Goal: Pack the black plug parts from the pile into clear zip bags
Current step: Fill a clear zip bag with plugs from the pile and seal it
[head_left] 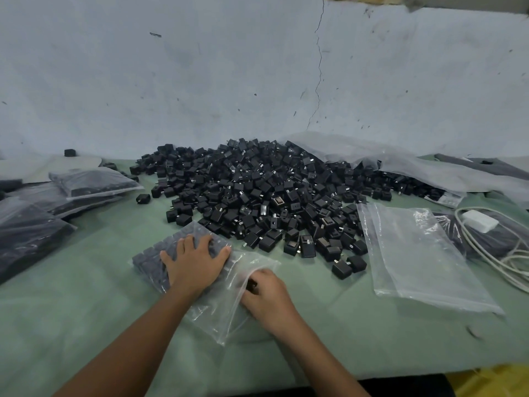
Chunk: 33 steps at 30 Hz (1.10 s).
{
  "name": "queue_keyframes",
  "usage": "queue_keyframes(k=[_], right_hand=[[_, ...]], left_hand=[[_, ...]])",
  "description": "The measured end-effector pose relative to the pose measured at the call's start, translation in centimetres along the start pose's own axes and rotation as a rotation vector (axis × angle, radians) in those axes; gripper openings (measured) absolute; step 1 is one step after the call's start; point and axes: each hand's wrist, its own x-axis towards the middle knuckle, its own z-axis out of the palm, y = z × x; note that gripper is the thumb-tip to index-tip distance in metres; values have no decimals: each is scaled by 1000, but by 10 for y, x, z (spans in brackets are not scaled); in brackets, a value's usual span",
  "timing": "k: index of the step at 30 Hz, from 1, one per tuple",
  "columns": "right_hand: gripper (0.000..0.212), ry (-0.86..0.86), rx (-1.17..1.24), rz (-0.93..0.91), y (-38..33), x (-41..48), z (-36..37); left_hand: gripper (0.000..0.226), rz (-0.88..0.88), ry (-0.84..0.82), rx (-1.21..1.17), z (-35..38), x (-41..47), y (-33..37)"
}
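Head-level view down over a green table cover, two bare forearms reaching in from the near edge. At near centre, a clear zip bag lying flat, its far-left half filled with neat rows of bagged plug parts, its near-right half slack and empty. Left hand laid palm down on those rows, fingers straight and spread, pressing through the plastic, gripping nothing. Right hand at the slack right side of the bag, seemingly reaching into its opening, fingers curled and blurred, apparently pinching a single plug part tucked under the fingertips; grip judged rather than plainly seen. Step in hand, most likely: sliding that piece in beside the last row. Done well by pinning the rows flat with the left palm to stop tipping, feeding the piece in low and square against its neighbours, and leaving the zip strip free of folds for sealing. Beyond the hands, toward far centre, the large loose pile of black plug parts, its nearest pieces close to the right of the right hand but apart from it. Empty zip bags to the right, filled bags stacked at left, a white charger and cable far right
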Motion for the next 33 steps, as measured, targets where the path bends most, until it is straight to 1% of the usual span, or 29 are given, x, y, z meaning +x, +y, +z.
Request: queue_keyframes(k=[2,3,7,9,12,14,16,19,20,23,24,28,31,33], right_hand=[[21,27,157,43,-3,8,14],[21,66,232,91,-4,11,21],[15,280,587,357,-9,25,40],[15,375,673,434,-15,34,44],[18,490,607,469,-21,40,45],[18,450,488,463,-19,39,47],[21,412,381,418,-16,36,47],[21,455,259,364,-11,35,48],[20,484,260,380,-9,36,49],[22,534,565,586,-9,39,50],[22,535,605,625,-9,40,49],[29,539,507,659,-12,41,45],[30,538,432,605,-14,38,43],[26,521,359,547,-15,33,44]], left_hand=[[75,-6,1,-6,1,0,0],[75,-7,5,-10,1,0,0],[76,-7,3,-10,1,0,0],[77,-8,1,-12,1,0,0],[77,-6,-3,-15,0,-1,0],[77,-5,1,-16,0,-2,1],[76,-2,5,-18,-1,-2,1],[77,0,-2,-23,-2,-3,0],[77,0,-4,-25,-2,-3,0],[77,-4,-5,-35,-2,-3,-1],[77,-5,-6,-37,-2,-3,-2],[77,-9,-8,-18,-1,-2,-1],[77,-3,-8,-1,-2,-2,-1],[76,-1,-12,8,-2,-2,-1]])
